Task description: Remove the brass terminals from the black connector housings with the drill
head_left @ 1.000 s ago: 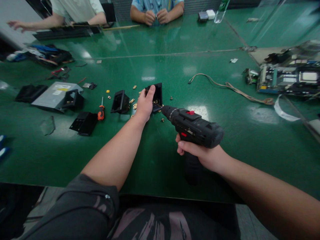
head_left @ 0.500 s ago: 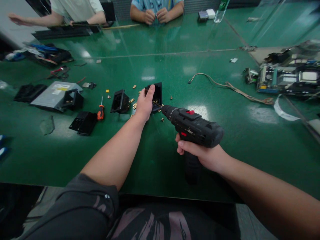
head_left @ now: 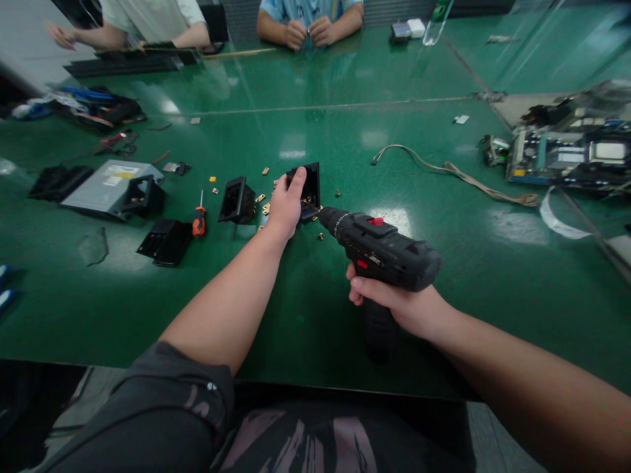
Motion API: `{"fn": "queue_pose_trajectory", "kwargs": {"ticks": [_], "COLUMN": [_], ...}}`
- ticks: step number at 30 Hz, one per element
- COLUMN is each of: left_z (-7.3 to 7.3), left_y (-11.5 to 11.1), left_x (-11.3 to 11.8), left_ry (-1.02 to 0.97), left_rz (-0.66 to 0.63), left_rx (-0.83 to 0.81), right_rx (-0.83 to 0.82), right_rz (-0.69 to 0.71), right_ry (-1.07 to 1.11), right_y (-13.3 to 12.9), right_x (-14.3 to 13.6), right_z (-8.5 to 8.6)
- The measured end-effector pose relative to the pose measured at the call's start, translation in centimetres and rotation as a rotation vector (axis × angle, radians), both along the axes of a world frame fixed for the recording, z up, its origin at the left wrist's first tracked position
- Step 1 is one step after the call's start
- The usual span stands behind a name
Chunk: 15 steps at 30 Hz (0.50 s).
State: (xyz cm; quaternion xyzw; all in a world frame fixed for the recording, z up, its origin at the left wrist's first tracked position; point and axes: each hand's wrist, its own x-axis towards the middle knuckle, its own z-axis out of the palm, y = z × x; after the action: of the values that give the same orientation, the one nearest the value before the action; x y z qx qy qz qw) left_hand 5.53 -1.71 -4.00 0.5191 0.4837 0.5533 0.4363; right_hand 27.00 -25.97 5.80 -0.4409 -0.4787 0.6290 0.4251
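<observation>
My left hand (head_left: pixel 286 207) is closed around a black plastic housing (head_left: pixel 311 180), its open side facing right. Small brass-coloured parts show inside the housing. In my right hand (head_left: pixel 394 299) is a black cordless drill (head_left: pixel 387 246) with red switches, gripped by its handle. The drill's nose points left into the housing's opening; whether the bit touches a screw is too small to tell. A second black housing (head_left: pixel 237 200) stands just left of my left hand, with several brass pieces (head_left: pixel 260 198) between. Loose screws (head_left: pixel 320 236) lie near the drill's chuck.
To the left are an orange-handled screwdriver (head_left: pixel 199 221), a black case part (head_left: pixel 166 243) and a silver drive (head_left: pixel 111 187). On the right lie a cable (head_left: pixel 456 172) and circuit boards (head_left: pixel 566 154). Two people sit across the green table (head_left: pixel 315 125), near a bottle (head_left: pixel 437 23).
My hands, the drill and the housing hold nearly the same position. Across the table, the outstretched hand of the person at the left has moved a little to the right.
</observation>
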Motion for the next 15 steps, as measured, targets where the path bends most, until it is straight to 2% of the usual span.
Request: {"fn": "queue_pose_trajectory", "kwargs": {"ticks": [15], "left_z": [0.11], "left_y": [-0.08], "left_x": [-0.07], "left_ry": [0.066], "left_rz": [-0.001], "left_rx": [0.012], "right_rx": [0.009], "right_rz": [0.002], "right_ry": [-0.001], "right_y": [0.03], "right_x": [-0.10], "right_z": [0.25]}}
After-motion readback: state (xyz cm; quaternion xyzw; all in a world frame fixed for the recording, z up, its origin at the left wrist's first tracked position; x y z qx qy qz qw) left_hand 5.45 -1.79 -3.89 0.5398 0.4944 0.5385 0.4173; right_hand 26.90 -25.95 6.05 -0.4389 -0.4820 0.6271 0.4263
